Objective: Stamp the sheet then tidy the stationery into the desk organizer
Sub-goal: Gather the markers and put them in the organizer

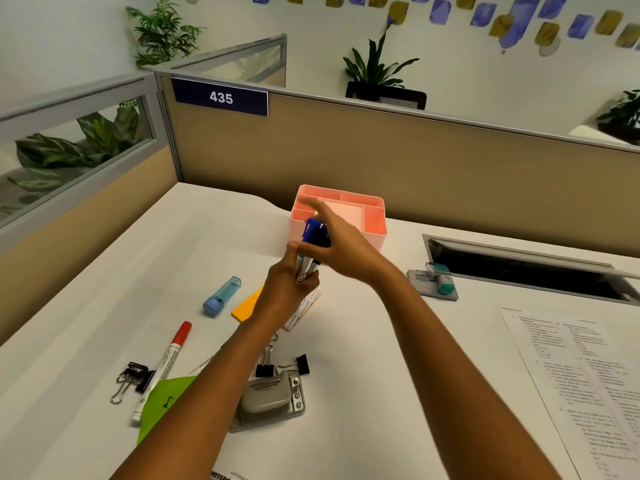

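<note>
A pink desk organizer (375,216) with several compartments stands at the back of the white desk. Just in front of it, both hands meet on a small bundle of blue-capped markers (313,232) held upright. My left hand (284,289) grips the lower barrels. My right hand (343,247) is closed around the capped ends, its forefinger stretched out over the organizer's left compartments. The printed sheet (581,386) lies at the right edge. A grey stamp pad with a teal stamp (436,282) sits to the right of the hands.
On the desk to the left lie a blue plastic case (221,296), orange sticky notes (247,308), a red-capped marker (169,362), a green note (162,403) and black binder clips (133,375). A grey hole punch (273,400) sits between my forearms. A cable slot (526,268) opens at the back right.
</note>
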`<state>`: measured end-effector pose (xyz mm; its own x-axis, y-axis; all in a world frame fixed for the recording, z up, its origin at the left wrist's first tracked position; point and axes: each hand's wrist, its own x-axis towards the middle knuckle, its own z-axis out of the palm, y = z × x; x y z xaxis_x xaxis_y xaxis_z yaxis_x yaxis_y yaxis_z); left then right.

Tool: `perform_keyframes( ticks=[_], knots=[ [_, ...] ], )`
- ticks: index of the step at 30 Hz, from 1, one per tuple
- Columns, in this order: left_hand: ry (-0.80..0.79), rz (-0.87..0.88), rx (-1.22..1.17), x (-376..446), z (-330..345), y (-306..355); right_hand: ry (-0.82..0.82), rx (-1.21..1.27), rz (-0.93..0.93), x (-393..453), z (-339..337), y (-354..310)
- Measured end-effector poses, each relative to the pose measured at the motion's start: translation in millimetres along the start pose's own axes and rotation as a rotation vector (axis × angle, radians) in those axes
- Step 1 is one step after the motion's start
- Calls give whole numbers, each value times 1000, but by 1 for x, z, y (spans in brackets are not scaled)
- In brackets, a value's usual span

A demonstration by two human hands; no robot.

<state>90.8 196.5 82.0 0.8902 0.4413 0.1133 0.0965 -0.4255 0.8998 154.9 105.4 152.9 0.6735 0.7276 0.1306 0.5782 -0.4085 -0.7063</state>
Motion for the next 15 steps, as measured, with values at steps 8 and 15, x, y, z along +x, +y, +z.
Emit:
perform_keyframes(
  ticks=[8,15],
  knots=[
    [-99,79,-23,19,-17,-13,-226,-64,-93,23,-23,12],
    [-127,128,-94,38,-25,-15,-198,-8,-86,39,-31,14]
  ],
)
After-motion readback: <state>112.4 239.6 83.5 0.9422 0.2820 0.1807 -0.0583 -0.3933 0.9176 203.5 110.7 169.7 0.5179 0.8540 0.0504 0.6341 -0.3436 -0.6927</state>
